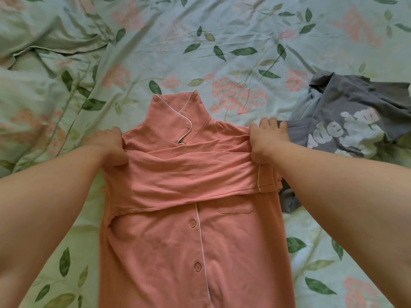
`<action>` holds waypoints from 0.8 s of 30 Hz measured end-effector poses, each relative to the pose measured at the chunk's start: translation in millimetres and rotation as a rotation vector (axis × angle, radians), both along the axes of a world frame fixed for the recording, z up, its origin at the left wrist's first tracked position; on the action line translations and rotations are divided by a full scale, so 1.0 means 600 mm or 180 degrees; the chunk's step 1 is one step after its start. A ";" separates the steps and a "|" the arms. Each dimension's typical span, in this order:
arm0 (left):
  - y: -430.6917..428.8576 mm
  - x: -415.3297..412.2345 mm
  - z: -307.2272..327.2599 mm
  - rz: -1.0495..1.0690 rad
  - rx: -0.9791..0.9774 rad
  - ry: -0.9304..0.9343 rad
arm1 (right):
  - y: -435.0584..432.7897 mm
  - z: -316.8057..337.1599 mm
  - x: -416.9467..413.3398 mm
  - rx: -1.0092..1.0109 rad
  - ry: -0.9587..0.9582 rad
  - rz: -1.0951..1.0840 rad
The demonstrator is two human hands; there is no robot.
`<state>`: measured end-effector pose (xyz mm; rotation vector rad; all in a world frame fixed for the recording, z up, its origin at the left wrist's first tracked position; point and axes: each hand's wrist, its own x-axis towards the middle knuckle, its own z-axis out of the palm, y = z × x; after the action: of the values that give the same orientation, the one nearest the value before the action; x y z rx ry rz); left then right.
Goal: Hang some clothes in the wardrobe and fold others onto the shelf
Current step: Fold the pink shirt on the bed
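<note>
Both hands are clamped on the pink shirt (191, 241). My left hand (111, 144) has its fingers curled over one shoulder edge with the thumb pressing on top, and my right hand (265, 141) grips the other shoulder the same way.

The shirt lies front-up on the bed (200, 41), stretched flat between my hands and running back toward me under my forearms. Its collar (178, 114) points away, just beyond my knuckles. Both sleeves (189, 170) are already folded across the chest, right between my thumbs.

This is soft, light jersey. It's limp, with no stiffness at all, so I reckon it'll sag and those sleeves will slide loose if I lift from one point. Best to hold it where I am, at the two shoulder corners, pinching the sleeve layers together with the body cloth. The buttons (192, 223) near my wrists are the only hard bits, so nothing here is fragile.

A crumpled grey top (347, 121) sits just outside my right hand, touching the fingertips, so I'd mind not to drag it along.
</note>
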<state>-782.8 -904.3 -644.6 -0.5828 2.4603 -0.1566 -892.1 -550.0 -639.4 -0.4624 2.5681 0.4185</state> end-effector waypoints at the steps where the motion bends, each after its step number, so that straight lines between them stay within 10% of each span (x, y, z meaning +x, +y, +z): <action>1: -0.001 0.000 0.001 -0.0037 0.0067 -0.0032 | 0.000 0.000 0.001 -0.0015 -0.0024 0.0063; 10: 0.004 0.012 -0.010 0.0078 0.1065 0.0123 | 0.011 0.014 0.017 -0.0307 0.0005 0.0457; 24: 0.045 0.152 0.040 -0.0610 0.0453 0.0909 | 0.061 0.053 0.097 -0.1361 0.0219 0.0185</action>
<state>-691.6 -877.5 -620.7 -0.3250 2.7752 0.0289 -833.9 -513.3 -607.4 -0.6819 2.7167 -0.1050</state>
